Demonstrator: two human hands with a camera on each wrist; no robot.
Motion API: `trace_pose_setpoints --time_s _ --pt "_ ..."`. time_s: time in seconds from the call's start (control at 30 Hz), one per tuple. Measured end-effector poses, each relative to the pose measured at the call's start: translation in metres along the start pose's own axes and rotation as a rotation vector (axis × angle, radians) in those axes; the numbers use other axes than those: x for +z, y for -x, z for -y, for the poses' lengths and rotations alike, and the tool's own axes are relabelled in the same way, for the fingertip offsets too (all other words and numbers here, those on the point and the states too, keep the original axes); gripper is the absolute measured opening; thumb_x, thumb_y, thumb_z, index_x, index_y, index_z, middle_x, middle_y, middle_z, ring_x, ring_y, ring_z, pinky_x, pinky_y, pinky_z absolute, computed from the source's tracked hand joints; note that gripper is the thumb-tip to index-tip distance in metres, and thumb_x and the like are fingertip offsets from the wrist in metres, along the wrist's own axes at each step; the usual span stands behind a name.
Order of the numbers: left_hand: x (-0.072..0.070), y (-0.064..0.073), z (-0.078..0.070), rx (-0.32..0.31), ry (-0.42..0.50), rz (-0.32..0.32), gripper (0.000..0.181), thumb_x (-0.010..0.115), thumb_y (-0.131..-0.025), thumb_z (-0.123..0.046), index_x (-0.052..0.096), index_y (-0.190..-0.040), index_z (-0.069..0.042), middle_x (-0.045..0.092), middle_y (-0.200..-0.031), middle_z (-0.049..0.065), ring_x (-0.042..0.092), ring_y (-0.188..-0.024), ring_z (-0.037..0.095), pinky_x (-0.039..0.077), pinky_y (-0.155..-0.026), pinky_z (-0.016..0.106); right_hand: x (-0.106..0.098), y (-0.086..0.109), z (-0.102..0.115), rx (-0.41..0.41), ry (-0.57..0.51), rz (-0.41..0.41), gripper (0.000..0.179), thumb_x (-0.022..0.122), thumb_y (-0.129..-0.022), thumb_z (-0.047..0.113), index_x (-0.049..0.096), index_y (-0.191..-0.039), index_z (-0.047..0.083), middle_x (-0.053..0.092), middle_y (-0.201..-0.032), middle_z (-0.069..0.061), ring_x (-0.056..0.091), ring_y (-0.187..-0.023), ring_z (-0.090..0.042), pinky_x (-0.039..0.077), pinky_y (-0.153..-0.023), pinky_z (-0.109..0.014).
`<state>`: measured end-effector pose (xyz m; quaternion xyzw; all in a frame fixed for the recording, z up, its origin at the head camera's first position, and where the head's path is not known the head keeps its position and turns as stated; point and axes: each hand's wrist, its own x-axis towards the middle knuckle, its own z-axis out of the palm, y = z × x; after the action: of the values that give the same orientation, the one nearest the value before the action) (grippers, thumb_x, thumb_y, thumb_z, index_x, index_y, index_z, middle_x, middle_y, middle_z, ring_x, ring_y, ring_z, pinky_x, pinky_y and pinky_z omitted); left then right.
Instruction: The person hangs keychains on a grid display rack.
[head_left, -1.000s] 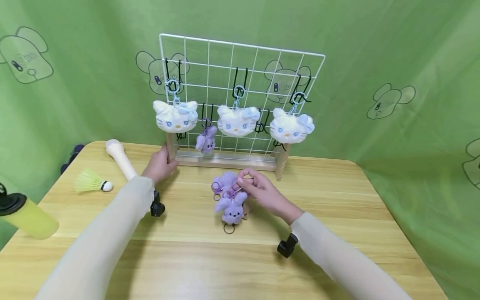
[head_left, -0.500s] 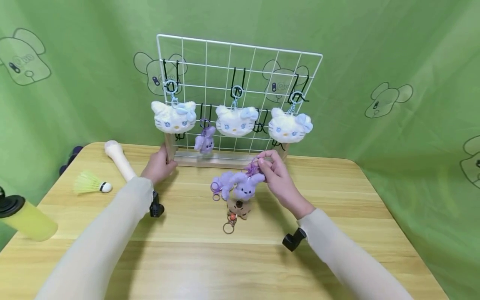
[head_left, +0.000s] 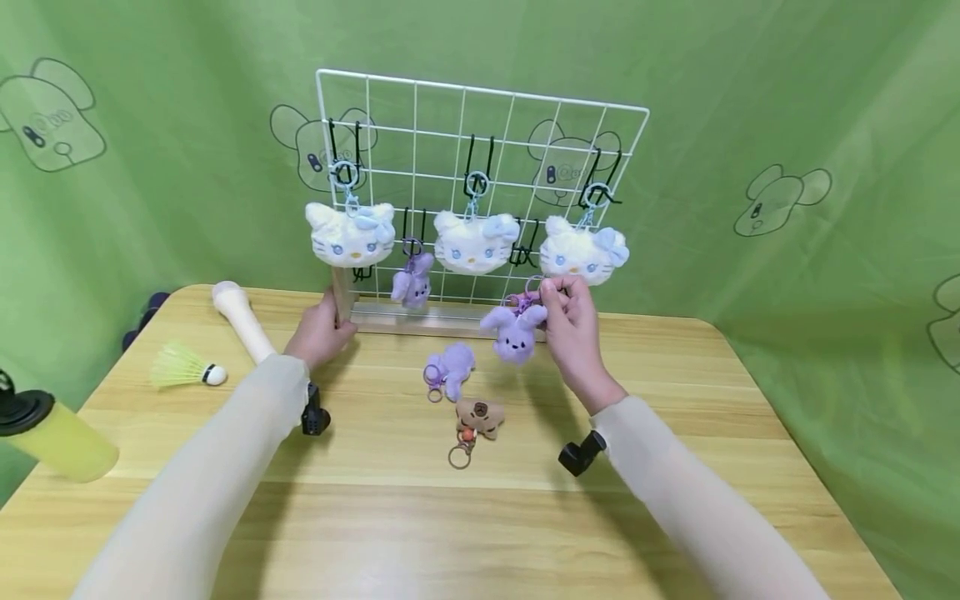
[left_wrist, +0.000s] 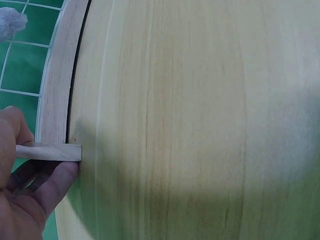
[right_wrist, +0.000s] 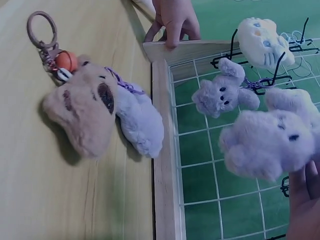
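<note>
My right hand (head_left: 573, 333) pinches the ring of a purple plush bunny keychain (head_left: 516, 337), which dangles in front of the rack's lower right. My left hand (head_left: 318, 333) grips the wooden side leg (left_wrist: 55, 152) of a white wire grid rack (head_left: 450, 320), thumb on one side and fingers on the other. Three white plush cat keychains (head_left: 476, 248) hang from black hooks on the rack. A smaller purple bunny keychain (head_left: 412, 285) hangs on a lower hook between two cats. On the table lie another purple bunny keychain (head_left: 456, 362) and a brown plush keychain (head_left: 480, 414).
A black hook (head_left: 522, 253) on the lower row carries nothing. Left of the left arm, a white microphone-shaped object (head_left: 243, 321), a yellow shuttlecock (head_left: 180, 365) and a yellow bottle with a black lid (head_left: 63, 437) are on the wooden table (head_left: 675, 400).
My right hand has lifted the purple bunny keychain off the pile and carried it up and right toward the rack, uncovering the brown keychain. My left hand stays on the rack's leg.
</note>
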<state>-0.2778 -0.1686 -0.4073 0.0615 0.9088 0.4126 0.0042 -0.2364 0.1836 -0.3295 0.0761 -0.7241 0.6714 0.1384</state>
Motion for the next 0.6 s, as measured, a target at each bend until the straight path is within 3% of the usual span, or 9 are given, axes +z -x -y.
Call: trace_pose_setpoints --time_s 0.13,0.33,0.43,0.5,0.6 --pt "0.000 -0.001 0.000 0.006 -0.003 -0.003 0.069 0.057 -0.101 -0.005 0.021 -0.159 0.008 0.045 -0.152 0.041 0.057 -0.131 0.056 0.055 -0.111 0.060 0.007 -0.005 0.000 -0.018 0.016 -0.058 0.008 0.045 -0.112 0.021 0.048 -0.111 0.013 0.066 -0.074 0.014 0.066 -0.073 -0.001 0.056 -0.060 -0.016" --pt "0.000 -0.001 -0.001 -0.005 0.000 -0.003 0.071 0.057 -0.102 -0.006 0.021 -0.161 0.006 0.045 -0.153 0.040 0.055 -0.134 0.055 0.055 -0.111 0.060 0.017 -0.012 -0.003 -0.059 0.013 -0.109 0.015 0.042 -0.113 0.020 0.046 -0.116 0.006 0.054 -0.068 0.010 0.053 -0.061 -0.005 0.036 -0.046 -0.016" --pt "0.001 -0.003 0.000 -0.007 0.000 -0.005 0.072 0.058 -0.102 -0.006 0.020 -0.162 0.005 0.045 -0.154 0.039 0.055 -0.134 0.055 0.056 -0.109 0.059 0.021 -0.014 -0.005 -0.036 0.015 -0.124 0.017 0.040 -0.113 0.021 0.044 -0.117 0.005 0.067 -0.080 0.003 0.062 -0.068 -0.002 0.036 -0.046 -0.015" --pt "0.001 -0.003 0.001 -0.005 -0.003 -0.008 0.072 0.058 -0.101 -0.006 0.019 -0.162 0.005 0.045 -0.154 0.040 0.056 -0.133 0.056 0.057 -0.109 0.059 0.024 -0.016 -0.007 -0.012 0.011 -0.125 0.017 0.039 -0.114 0.021 0.044 -0.117 0.006 0.075 -0.094 -0.012 0.069 -0.076 -0.001 0.045 -0.051 -0.013" --pt "0.001 -0.003 0.004 -0.006 -0.006 -0.010 0.072 0.058 -0.101 -0.006 0.020 -0.161 0.005 0.046 -0.153 0.040 0.057 -0.132 0.055 0.058 -0.107 0.058 0.029 -0.017 -0.009 0.019 0.015 -0.133 0.015 0.039 -0.114 0.021 0.046 -0.116 0.008 0.075 -0.113 -0.028 0.073 -0.079 0.000 0.047 -0.051 -0.013"
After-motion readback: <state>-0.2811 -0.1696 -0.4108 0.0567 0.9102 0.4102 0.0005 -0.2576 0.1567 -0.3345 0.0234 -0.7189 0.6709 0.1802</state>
